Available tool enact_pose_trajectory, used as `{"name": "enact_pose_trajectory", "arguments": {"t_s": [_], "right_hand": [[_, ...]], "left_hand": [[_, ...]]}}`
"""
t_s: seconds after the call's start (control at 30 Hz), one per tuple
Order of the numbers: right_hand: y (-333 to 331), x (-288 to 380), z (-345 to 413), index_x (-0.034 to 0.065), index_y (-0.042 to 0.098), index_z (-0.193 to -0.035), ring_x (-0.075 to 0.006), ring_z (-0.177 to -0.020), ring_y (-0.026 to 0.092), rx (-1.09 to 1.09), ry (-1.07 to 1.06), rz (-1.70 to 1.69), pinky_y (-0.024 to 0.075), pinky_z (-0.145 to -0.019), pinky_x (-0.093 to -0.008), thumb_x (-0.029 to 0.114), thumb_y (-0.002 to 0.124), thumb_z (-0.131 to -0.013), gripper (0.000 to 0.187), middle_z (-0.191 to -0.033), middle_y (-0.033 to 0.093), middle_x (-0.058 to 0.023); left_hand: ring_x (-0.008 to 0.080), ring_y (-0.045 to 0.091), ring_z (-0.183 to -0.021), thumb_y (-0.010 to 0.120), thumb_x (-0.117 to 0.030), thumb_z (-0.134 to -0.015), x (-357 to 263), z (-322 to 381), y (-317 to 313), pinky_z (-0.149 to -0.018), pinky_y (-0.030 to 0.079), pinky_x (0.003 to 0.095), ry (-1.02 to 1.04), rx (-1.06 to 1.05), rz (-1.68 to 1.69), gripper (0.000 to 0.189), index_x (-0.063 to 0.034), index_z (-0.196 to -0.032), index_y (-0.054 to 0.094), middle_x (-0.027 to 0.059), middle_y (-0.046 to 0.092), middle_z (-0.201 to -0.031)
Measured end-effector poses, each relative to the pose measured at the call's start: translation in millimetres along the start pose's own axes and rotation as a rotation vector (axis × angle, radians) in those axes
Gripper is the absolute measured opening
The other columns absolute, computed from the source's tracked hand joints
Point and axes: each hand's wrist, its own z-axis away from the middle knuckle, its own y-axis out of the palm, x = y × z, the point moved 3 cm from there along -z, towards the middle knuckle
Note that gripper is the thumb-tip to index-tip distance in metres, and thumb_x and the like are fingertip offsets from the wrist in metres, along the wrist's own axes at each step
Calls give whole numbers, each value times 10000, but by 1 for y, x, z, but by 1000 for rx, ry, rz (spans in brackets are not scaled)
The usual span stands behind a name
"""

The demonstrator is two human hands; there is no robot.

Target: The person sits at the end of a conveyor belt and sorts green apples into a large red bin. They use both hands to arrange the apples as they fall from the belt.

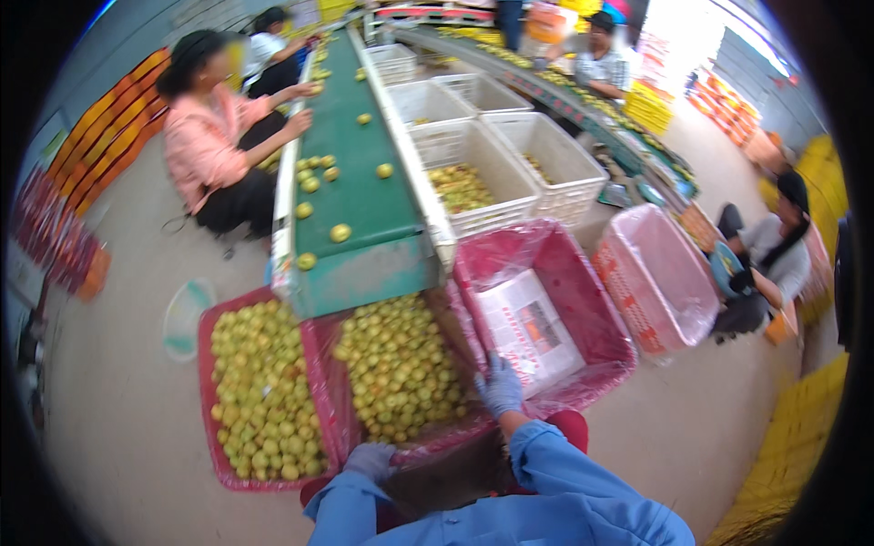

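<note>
My left hand (372, 461), in a grey glove, is on the near left corner of the middle red crate (447, 437), its fingers bent at the rim. That plastic-lined crate holds round yellow-green fruit (403, 368). My gloved right hand (502, 388) touches the edge where the middle crate meets the right red crate (604, 334); which rim it touches I cannot tell. Inside the right crate, a folded newspaper (532, 331) lies on clear plastic lining. Another red crate (205, 389), full of the same fruit (266, 396), stands left of the middle one.
A green conveyor belt (355, 177) carrying scattered fruit ends above the crates. White crates (498, 215) stand right of it, near a pink lined crate (659, 273). A seated person (212, 136) reaches over the belt; another person (778, 239) sits far right. A pale basin (188, 321) is on the floor.
</note>
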Motion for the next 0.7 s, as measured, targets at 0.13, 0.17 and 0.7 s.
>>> {"name": "enact_pose_trajectory", "arguments": {"t_s": [0.13, 0.17, 0.7], "right_hand": [[1, 2, -1, 80, 374, -1357, -391, -1027, 551, -9, -5, -44, 474, -856, -461, 323, 642, -797, 667, -1183, 513, -225], [0, 2, -1, 85, 385, -1348, -371, -1026, 553, -44, -15, -19, 480, -841, -457, 339, 641, -793, 662, -1174, 517, -202], [0, 4, 1, 90, 362, -1358, -372, -1018, 550, -30, 4, 13, 477, -835, -453, 335, 643, -802, 669, -1179, 507, -204]], "left_hand": [[285, 568, -1083, 620, -397, -823, 1, 2, -5, -919, 456, 409, 24, 4, 8, 410, -98, -1101, 581, 119, 605, -1132], [288, 570, -1078, 619, -401, -823, 0, 2, -5, -916, 457, 410, 23, -7, -3, 414, -95, -1099, 581, 123, 607, -1128], [285, 576, -1062, 620, -420, -819, 1, -1, -2, -912, 452, 396, 52, -34, -30, 441, -84, -1103, 583, 125, 612, -1106]]}}
